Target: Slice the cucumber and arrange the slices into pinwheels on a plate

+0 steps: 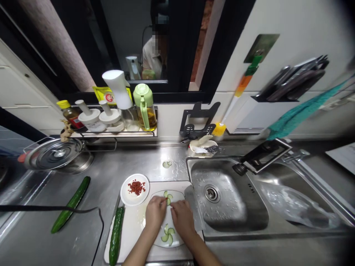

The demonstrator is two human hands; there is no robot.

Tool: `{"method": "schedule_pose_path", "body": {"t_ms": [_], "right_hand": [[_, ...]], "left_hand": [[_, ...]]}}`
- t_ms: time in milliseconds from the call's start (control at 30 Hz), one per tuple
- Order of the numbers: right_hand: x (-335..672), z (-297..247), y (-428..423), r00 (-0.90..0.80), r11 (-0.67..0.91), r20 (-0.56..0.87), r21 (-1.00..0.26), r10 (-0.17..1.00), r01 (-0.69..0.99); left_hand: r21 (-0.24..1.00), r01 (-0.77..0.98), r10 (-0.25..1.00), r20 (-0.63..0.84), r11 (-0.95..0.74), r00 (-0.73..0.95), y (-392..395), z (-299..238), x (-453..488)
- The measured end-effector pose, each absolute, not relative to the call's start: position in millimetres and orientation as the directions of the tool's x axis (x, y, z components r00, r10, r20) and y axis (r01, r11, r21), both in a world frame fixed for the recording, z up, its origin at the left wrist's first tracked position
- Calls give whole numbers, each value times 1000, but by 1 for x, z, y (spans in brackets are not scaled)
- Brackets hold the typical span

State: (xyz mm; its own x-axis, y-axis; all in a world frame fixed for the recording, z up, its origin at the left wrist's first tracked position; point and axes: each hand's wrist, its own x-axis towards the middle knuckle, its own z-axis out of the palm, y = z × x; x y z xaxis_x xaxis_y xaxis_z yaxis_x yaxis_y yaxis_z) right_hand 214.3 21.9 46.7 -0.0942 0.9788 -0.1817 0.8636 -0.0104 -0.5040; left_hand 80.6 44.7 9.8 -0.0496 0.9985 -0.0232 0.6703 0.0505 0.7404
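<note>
Over a white plate (173,241) on the cutting board (133,229), my left hand (155,213) pinches a small red piece that looks like a goji berry. Its fingertips are at an upper cluster of curved cucumber slices (168,194). My right hand (182,218) is curled at the other side of that cluster, fingertips close to the slices; what they grip, if anything, is hidden. Lower on the plate, more cucumber slices (167,235) form a pinwheel. A small white dish (126,195) of red goji berries (137,187) stands at the board's upper left corner.
One whole cucumber (116,236) lies along the board's left edge, another cucumber (71,205) on the steel counter. A black cable (83,211) crosses the left side. Right is a sink (230,195); behind stand a lidded pot (58,155), seasoning jars (90,120) and an oil bottle (144,107).
</note>
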Motion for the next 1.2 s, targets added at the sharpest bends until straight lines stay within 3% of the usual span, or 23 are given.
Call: {"method": "schedule_pose_path", "body": {"t_ms": [267, 1200], "right_hand": [[210, 35, 31, -99, 2, -168, -498, 981, 867], [210, 29, 36, -106, 12, -155, -511, 982, 859]], "left_hand": [[721, 692, 999, 4, -39, 52, 49, 0, 78], [711, 703, 999, -11, -24, 46, 51, -12, 76]]}}
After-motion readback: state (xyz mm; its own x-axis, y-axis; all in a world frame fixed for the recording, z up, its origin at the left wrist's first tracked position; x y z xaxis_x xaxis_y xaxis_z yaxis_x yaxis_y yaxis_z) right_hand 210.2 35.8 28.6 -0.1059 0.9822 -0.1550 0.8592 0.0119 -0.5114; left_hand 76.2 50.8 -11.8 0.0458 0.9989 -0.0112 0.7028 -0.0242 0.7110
